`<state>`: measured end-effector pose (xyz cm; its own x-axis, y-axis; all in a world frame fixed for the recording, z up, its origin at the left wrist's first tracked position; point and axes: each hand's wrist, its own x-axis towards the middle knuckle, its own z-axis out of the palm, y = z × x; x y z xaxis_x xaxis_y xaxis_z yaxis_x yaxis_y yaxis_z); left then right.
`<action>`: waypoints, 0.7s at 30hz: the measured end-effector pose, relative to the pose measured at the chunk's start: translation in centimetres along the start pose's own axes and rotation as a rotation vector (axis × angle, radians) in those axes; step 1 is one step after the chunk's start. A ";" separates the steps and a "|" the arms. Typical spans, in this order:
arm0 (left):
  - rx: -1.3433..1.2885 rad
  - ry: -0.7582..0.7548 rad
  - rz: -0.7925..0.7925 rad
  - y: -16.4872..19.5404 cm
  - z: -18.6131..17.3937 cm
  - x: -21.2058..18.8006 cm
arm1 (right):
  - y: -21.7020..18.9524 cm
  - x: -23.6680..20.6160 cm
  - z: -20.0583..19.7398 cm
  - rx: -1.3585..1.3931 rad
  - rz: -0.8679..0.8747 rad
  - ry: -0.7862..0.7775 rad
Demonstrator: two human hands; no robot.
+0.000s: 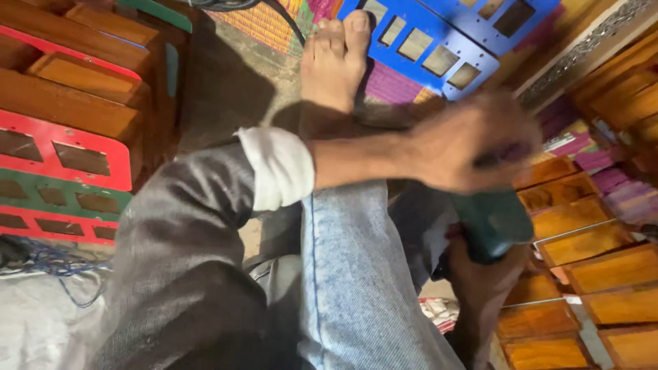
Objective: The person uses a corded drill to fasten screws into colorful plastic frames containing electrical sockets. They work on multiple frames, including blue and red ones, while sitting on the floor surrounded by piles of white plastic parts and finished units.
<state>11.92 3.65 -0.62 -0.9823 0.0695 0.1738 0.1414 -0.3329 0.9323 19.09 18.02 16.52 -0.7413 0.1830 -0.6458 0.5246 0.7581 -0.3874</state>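
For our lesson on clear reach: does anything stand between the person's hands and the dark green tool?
Nothing visible does. The left hand is closed on the top of the dark green tool, and the right hand touches it from below, though blur hides that grip.

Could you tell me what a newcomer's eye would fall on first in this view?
Probably the left hand, blurred at centre right, reaching across the jeans-clad leg to the top of a dark green tool; the right hand grips it from below. Next, the blue cut-out panel by the bare foot, and the orange wooden boxes at right.
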 end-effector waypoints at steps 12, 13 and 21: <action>1.287 -0.322 -0.156 -6.1 -3.7 -4.1 | -2.3 -0.5 0.2 0.114 0.101 -0.079; 1.259 -0.332 -0.220 -6.5 -3.4 -3.9 | -2.5 -0.6 0.2 0.126 0.116 -0.091; 1.048 -0.143 -0.297 -7.9 -1.3 -2.9 | -3.3 -0.1 -0.5 -0.472 -0.192 0.095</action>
<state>13.53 4.85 -8.86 -0.9807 0.1456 -0.1302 0.0022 0.6746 0.7381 17.25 15.81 18.14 -0.8519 0.0522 -0.5211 0.1458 0.9793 -0.1401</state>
